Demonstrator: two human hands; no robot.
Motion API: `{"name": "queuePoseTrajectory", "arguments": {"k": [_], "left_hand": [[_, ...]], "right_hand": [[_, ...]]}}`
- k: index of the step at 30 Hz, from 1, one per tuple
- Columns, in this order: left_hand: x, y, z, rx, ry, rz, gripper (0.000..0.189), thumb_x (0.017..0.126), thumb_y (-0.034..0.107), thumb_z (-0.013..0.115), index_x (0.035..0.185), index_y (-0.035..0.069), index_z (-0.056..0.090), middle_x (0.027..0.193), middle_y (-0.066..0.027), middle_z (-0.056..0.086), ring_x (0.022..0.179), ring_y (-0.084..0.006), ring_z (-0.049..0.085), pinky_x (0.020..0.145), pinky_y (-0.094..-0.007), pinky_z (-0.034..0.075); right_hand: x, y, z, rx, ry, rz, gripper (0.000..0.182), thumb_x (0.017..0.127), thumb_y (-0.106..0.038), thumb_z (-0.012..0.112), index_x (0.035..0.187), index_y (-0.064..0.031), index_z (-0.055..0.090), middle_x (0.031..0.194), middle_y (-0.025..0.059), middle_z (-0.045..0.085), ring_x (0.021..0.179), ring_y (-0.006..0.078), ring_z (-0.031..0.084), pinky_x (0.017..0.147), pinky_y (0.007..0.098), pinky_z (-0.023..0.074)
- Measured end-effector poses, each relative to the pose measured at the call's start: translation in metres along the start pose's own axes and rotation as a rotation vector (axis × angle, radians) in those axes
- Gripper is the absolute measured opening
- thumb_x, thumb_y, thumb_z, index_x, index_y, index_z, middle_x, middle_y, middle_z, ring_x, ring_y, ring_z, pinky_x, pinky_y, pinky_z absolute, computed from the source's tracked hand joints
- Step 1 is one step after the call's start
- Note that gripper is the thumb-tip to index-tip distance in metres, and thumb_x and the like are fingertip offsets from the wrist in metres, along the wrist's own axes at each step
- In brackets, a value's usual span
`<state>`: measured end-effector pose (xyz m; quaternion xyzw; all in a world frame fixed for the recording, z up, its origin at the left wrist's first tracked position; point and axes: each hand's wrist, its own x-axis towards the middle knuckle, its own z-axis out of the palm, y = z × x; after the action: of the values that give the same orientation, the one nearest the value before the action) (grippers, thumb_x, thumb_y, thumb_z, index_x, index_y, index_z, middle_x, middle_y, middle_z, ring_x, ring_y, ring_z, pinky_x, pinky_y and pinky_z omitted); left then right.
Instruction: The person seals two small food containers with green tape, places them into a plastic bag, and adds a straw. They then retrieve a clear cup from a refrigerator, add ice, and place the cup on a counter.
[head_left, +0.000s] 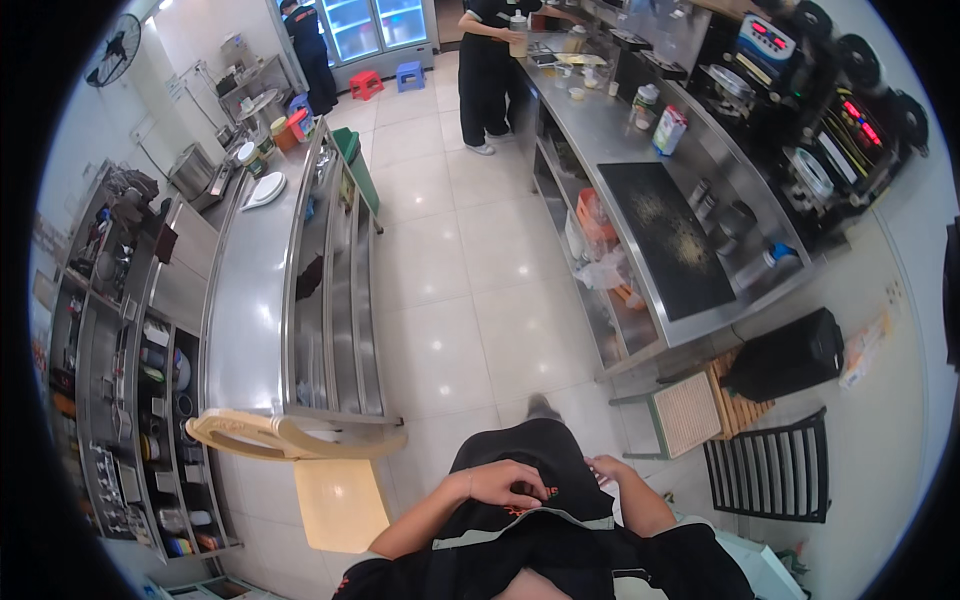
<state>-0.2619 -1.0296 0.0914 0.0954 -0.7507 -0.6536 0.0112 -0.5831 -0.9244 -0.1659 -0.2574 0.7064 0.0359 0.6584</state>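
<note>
My left hand (508, 484) is over the front of a black apron (517, 450), its fingers loosely bent by the orange print. Whether it pinches the fabric I cannot tell. A pale-trimmed edge (480, 538) of black cloth runs just below that hand. At the other side of the apron is my right hand (609, 469), its fingers partly hidden by the cloth. Something white (617, 502) shows right under it, too little in view to name. One shoe (541, 406) pokes out beyond the apron.
A stainless steel counter (247, 315) and a yellow chair (341, 502) stand left. Right are a steel worktable (637, 330) with a powder-strewn black mat (667, 232), a rattan-seat stool (686, 416) and a black slatted chair (772, 469). Two people (487, 82) (307, 52) stand farther off.
</note>
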Motion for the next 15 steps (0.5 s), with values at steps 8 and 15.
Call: {"name": "queuePoseTrajectory", "arguments": {"k": [8, 15], "left_hand": [[0.014, -0.018, -0.133, -0.092, 0.276, -0.156, 0.021, 0.087, 0.018, 0.069, 0.104, 0.006, 0.067, 0.097, -0.0055, 0.065, 0.085, -0.0158, 0.062, 0.076, -0.0281, 0.051], [0.032, -0.014, -0.304, 0.184, 0.441, -0.355, 0.022, 0.087, 0.020, 0.066, 0.104, 0.005, 0.066, 0.091, -0.0082, 0.067, 0.078, -0.0179, 0.064, 0.072, -0.0304, 0.051]], "right_hand": [[0.055, -0.093, -0.078, 0.025, -0.149, 0.223, 0.050, 0.096, -0.042, 0.049, 0.129, -0.0048, 0.051, 0.122, 0.0174, 0.059, 0.097, 0.0306, 0.064, 0.083, 0.0449, 0.0556], [0.138, -0.300, -0.178, -0.036, -0.077, 0.057, 0.049, 0.095, -0.039, 0.052, 0.129, -0.0039, 0.050, 0.117, 0.0183, 0.062, 0.086, 0.0322, 0.067, 0.071, 0.0452, 0.0573]]}}
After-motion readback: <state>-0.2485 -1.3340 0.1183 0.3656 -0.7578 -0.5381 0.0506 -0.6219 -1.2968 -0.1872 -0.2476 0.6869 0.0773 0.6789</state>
